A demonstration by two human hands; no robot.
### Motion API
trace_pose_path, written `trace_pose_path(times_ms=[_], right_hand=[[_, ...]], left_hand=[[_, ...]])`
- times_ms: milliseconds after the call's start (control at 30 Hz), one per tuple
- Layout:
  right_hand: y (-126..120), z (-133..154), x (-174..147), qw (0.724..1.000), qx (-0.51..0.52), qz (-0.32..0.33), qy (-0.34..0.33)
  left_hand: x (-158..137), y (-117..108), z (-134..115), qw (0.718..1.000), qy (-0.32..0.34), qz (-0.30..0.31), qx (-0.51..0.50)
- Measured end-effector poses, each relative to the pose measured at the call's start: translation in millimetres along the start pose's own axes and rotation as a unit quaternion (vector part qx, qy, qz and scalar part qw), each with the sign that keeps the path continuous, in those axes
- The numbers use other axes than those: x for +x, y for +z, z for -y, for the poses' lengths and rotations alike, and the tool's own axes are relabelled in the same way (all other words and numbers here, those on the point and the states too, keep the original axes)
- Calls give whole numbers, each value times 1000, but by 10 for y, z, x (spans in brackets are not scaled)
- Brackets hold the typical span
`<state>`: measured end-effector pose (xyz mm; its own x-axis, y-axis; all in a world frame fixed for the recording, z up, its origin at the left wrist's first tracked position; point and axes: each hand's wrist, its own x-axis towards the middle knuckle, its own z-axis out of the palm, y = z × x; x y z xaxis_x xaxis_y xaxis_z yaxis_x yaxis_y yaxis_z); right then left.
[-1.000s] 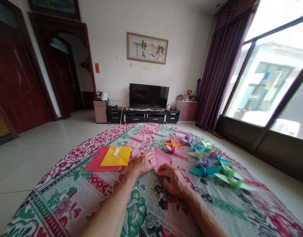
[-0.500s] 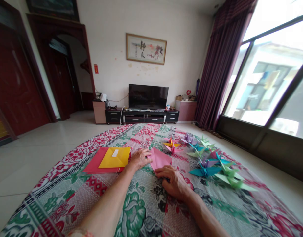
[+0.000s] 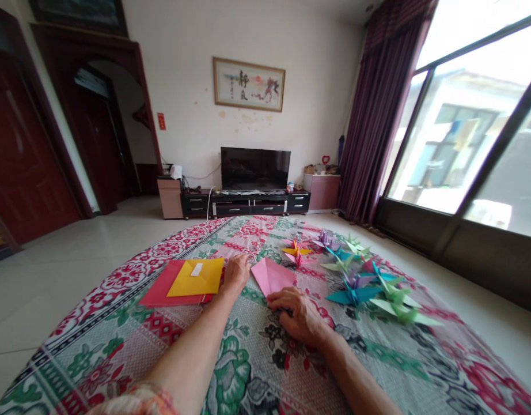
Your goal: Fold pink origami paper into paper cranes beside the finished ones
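Observation:
A folded sheet of pink origami paper (image 3: 270, 276) lies on the patterned tablecloth between my hands, a crease running down from its top. My right hand (image 3: 298, 314) has its fingers curled on the paper's near corner, gripping it against the cloth. Just left of the paper is my left hand (image 3: 236, 274), fingers loosely bent and partly hidden behind the hand; nothing shows in it. Beside that hand lies a yellow paper packet (image 3: 200, 282) with a white label, on top of red paper sheets (image 3: 157, 288).
Several folded paper cranes in green, blue, purple, pink and yellow stand at the right, including a blue crane (image 3: 354, 293) and a green crane (image 3: 404, 308). The tablecloth (image 3: 231, 369) covers a rounded table. Beyond it stand a television (image 3: 255, 169) and a low cabinet (image 3: 237, 206).
My left hand has come off the pink paper's left side and moved slightly left. My right hand stays on the near corner. The view has shifted slightly.

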<state>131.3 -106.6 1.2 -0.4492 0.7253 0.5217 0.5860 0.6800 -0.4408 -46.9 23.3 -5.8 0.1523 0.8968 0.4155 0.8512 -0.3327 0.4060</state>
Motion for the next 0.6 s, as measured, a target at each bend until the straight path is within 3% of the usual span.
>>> trace_pose_path(times_ms=[167, 367, 600], right_hand=[[1, -2, -9, 1000, -11, 0, 4], [0, 79, 1, 1000, 3, 11, 4], [69, 221, 72, 999, 29, 4, -18]], left_hand=[[-156, -94, -199, 999, -36, -18, 7], [-360, -135, -391, 998, 14, 41, 54], [-326, -34, -307, 997, 22, 48, -58]])
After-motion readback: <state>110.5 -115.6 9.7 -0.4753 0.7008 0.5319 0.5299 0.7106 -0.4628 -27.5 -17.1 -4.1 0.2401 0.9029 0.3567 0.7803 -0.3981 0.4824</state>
